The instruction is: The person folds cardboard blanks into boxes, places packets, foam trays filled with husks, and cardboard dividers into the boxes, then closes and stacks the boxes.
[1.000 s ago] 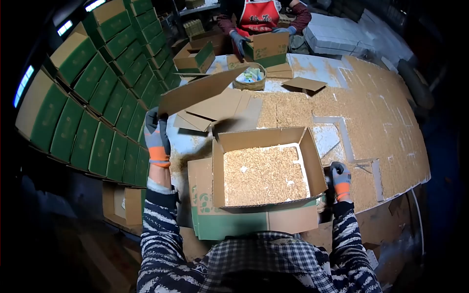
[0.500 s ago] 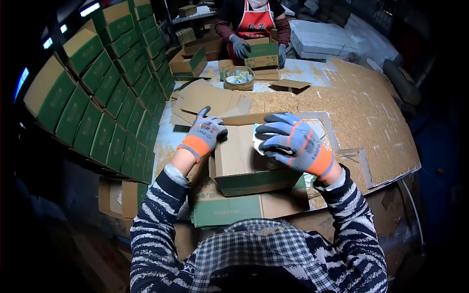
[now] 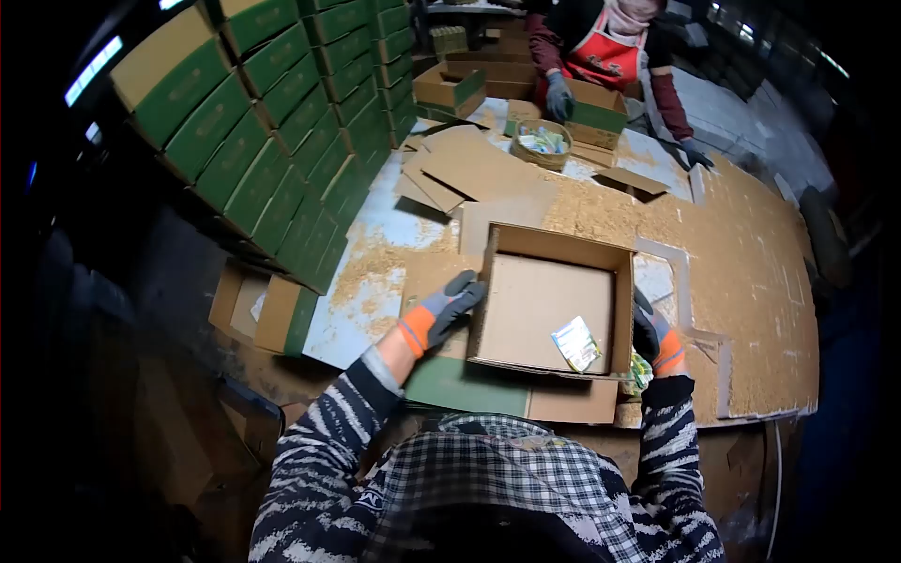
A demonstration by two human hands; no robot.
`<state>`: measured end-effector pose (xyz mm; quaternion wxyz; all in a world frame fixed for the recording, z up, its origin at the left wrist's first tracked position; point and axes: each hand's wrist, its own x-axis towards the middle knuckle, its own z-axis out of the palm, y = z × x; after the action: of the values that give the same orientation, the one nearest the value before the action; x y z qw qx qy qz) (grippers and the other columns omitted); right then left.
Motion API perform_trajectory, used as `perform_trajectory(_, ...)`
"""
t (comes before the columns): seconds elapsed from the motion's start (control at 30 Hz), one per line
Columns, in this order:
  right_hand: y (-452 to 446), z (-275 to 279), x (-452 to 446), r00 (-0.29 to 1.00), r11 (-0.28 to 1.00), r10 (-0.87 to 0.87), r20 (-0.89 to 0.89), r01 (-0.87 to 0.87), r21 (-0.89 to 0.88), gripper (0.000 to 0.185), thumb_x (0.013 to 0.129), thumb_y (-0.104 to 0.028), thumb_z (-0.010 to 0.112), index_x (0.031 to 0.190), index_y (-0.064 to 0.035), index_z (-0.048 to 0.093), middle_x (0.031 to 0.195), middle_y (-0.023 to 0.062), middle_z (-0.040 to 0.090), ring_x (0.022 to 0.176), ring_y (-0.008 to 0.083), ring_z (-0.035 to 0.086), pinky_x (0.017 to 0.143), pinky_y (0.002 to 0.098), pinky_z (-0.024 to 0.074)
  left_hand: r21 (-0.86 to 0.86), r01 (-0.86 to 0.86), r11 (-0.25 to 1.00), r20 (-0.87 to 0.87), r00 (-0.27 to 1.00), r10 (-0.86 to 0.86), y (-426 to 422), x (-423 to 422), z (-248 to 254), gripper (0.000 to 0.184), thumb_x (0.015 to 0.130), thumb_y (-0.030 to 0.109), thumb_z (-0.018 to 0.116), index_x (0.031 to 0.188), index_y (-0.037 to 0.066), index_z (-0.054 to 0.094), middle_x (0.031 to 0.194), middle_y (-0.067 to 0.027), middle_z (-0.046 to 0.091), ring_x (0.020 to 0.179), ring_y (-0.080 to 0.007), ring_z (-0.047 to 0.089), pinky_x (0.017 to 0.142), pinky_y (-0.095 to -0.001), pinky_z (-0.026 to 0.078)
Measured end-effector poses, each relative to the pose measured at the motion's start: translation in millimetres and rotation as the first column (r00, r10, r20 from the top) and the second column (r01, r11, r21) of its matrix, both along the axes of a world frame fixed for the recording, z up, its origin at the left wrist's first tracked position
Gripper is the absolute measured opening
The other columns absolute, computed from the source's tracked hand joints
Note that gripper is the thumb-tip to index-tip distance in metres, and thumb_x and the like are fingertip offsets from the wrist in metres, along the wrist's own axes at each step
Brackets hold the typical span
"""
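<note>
An open cardboard box stands in front of me, its brown inside facing up. In its lower right part lies a small white printed packet with blue and green marks. My left hand, in a grey and orange glove, is closed against the box's left wall. At the right wall my right hand grips the box, its fingers partly hidden behind the side. Flat green and brown cardboard lies under the box's near edge. A green and white packet shows beside my right hand.
Stacked green boxes rise on the left. Brown cardboard sheets and a basket of packets lie beyond my box. Across the table, a co-worker in a red apron touches another green box.
The packet has left my right hand and lies in the box. Both hands have moved to the box's sides. My view has swung left. One co-worker's hand has shifted from their box onto the table.
</note>
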<state>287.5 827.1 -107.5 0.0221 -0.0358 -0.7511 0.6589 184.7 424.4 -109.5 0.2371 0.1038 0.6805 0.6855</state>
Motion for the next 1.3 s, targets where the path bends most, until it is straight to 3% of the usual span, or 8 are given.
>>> perform_trajectory(0.3, -60, -10, -1, 0.997, 0.970, 0.005, 0.076, -0.023, 0.241, 0.064, 0.093, -0.032, 0.062, 0.143, 0.0004, 0.038, 0.132, 0.0119, 0.054, 0.117, 0.0205, 0.051, 0.100, 0.0319, 0.0405, -0.209, -0.296, 0.932, -0.229, 0.941, 0.247, 33, 28, -52, 0.092, 0.085, 0.050, 0.069, 0.149, -0.003, 0.028, 0.149, -0.0197, 0.039, 0.138, -0.0294, 0.037, 0.112, -0.0335, 0.032)
perform_trajectory(0.37, -85, 19, 9, 0.997, 0.991, -0.075, -0.020, 0.077, 0.111, 0.067, 0.092, -0.028, 0.062, 0.146, 0.0005, 0.034, 0.135, 0.0113, 0.051, 0.120, 0.0205, 0.049, 0.103, 0.0322, 0.0387, 0.575, -0.261, 0.775, 0.235, 0.960, 0.150, 30, 19, -93, 0.064, 0.101, 0.032, 0.050, 0.149, -0.003, 0.027, 0.152, -0.0154, 0.036, 0.140, -0.0255, 0.033, 0.114, -0.0312, 0.029)
perform_trajectory(0.43, -115, 49, 5, 0.994, 0.998, -0.045, -0.104, 0.049, 0.041, 0.067, 0.089, -0.021, 0.059, 0.148, 0.0002, 0.032, 0.131, 0.0107, 0.053, 0.116, 0.0212, 0.051, 0.101, 0.0322, 0.0404, 0.137, -0.214, 0.967, -0.030, 0.975, 0.220, -16, 28, -63, 0.050, 0.107, 0.021, 0.033, 0.150, -0.002, 0.026, 0.154, -0.0124, 0.032, 0.142, -0.0206, 0.030, 0.116, -0.0296, 0.025)
perform_trajectory(0.5, -135, 56, -4, 0.994, 0.999, -0.040, -0.098, 0.042, 0.022, 0.067, 0.089, -0.019, 0.058, 0.147, 0.0003, 0.032, 0.130, 0.0104, 0.053, 0.115, 0.0208, 0.052, 0.100, 0.0318, 0.0414, 0.671, -0.021, 0.741, -0.284, 0.916, 0.283, -67, 22, -73, 0.048, 0.104, 0.019, 0.037, 0.146, -0.003, 0.034, 0.153, -0.0141, 0.035, 0.142, -0.0224, 0.032, 0.117, -0.0338, 0.026)
perform_trajectory(0.63, -200, 68, -19, 0.992, 0.995, -0.026, -0.120, 0.014, -0.100, 0.067, 0.087, -0.014, 0.056, 0.147, 0.0007, 0.031, 0.127, 0.0089, 0.053, 0.107, 0.0174, 0.054, 0.093, 0.0284, 0.0452, 0.422, -0.795, 0.437, -0.370, 0.289, 0.883, -245, 29, -35, 0.035, 0.095, 0.004, 0.050, 0.129, -0.004, 0.054, 0.128, -0.0123, 0.059, 0.118, -0.0230, 0.056, 0.106, -0.0336, 0.041)
perform_trajectory(0.77, -286, 63, -38, 0.993, 0.979, -0.023, -0.119, -0.002, -0.205, 0.073, 0.084, -0.015, 0.061, 0.148, 0.0016, 0.029, 0.127, 0.0099, 0.053, 0.106, 0.0155, 0.054, 0.088, 0.0266, 0.0472, 0.442, -0.896, 0.042, -0.382, -0.146, 0.912, -399, 50, -41, 0.046, 0.088, -0.011, 0.042, 0.132, -0.004, 0.051, 0.131, -0.0111, 0.057, 0.121, -0.0226, 0.053, 0.108, -0.0325, 0.036)
perform_trajectory(1.0, -439, 53, -36, 0.980, 0.974, 0.087, -0.181, -0.122, -0.192, 0.087, 0.072, -0.013, 0.074, 0.146, 0.0028, 0.030, 0.140, 0.0152, 0.044, 0.130, 0.0236, 0.040, 0.110, 0.0370, 0.0306, -0.010, -1.000, -0.003, -0.503, 0.003, 0.864, -569, 37, -123, 0.057, 0.082, -0.011, 0.042, 0.136, 0.007, 0.052, 0.133, -0.0096, 0.056, 0.115, -0.0220, 0.055, 0.099, -0.0265, 0.040)
perform_trajectory(1.3, -578, -9, -51, 0.973, 0.861, 0.125, -0.196, -0.204, -0.466, 0.094, 0.078, -0.009, 0.078, 0.151, -0.0042, 0.019, 0.143, 0.0133, 0.040, 0.126, 0.0230, 0.043, 0.104, 0.0367, 0.0396, 0.121, -0.916, 0.383, 0.175, 0.399, 0.900, -639, 24, -273, 0.051, 0.091, 0.016, 0.043, 0.141, 0.007, 0.046, 0.141, -0.0087, 0.051, 0.129, -0.0271, 0.046, 0.109, -0.0330, 0.034)
